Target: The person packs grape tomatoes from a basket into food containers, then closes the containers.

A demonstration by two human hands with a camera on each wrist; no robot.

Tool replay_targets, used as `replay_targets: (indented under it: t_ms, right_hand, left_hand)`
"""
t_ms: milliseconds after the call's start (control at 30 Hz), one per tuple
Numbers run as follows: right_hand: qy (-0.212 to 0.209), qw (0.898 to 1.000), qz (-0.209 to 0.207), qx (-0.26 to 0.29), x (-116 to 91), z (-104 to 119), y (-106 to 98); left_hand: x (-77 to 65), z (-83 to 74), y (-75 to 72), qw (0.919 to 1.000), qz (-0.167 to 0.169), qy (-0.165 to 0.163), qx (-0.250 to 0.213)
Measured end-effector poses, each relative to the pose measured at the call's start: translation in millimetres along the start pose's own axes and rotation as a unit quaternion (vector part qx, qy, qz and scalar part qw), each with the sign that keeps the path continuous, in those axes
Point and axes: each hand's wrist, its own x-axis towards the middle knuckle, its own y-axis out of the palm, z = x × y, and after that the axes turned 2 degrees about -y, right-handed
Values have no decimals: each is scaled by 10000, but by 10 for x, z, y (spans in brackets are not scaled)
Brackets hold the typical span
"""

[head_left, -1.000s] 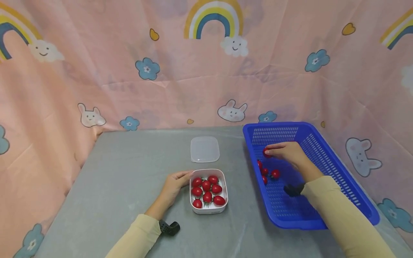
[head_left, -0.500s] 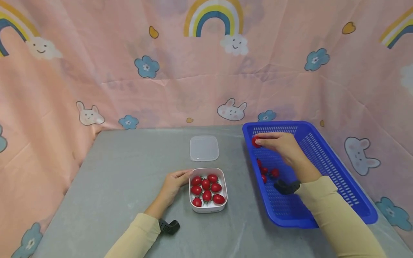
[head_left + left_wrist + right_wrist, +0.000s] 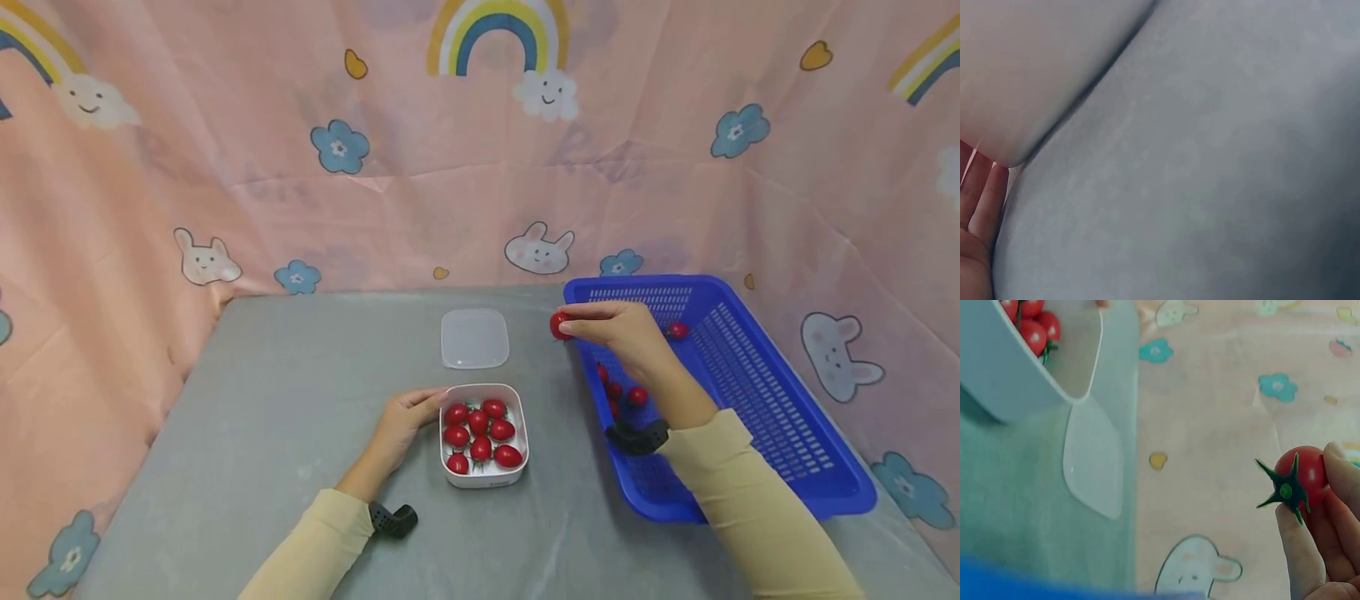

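Note:
In the head view my left hand [image 3: 397,429] holds the back left corner of a small white plastic container [image 3: 484,481], fingertips at its rim. Several red cherry tomatoes [image 3: 480,450] with green stems lie inside it. The left wrist view shows those fingers [image 3: 988,206] against the container's pale wall [image 3: 1035,69]. My right hand [image 3: 626,333] pinches one cherry tomato [image 3: 559,326] between thumb and fingers, over the left rim of a blue plastic basket [image 3: 652,508]. Its green star-shaped stem [image 3: 1285,490] shows up close in the right wrist view.
More cherry tomatoes [image 3: 637,396] lie along the basket's left side, and another tomato [image 3: 678,331] sits toward its back. Behind the container a translucent lid [image 3: 475,339] lies flat on the grey table [image 3: 300,375]. A pink patterned curtain [image 3: 420,208] stands behind.
The right hand has carried its tomato leftward from inside the basket to the basket's left rim, uncovering another tomato near the back. The left hand stays at the container.

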Motion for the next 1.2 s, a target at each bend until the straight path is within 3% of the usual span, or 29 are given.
replay_targets:
  t_ms: [200,933,1200]
  right_hand:
    - [101,9999,40,45,-22,71,181]
    - [-237,9968,436,633,-212,222,711]
    - [-277,9976,297,557,-318,272,853]
  left_hand:
    - [5,-3,-12,10000,-27,-76,38]
    - [-5,-22,3,10000,80,42,24]
    - [-15,-37,-1,10000,56,64,12]
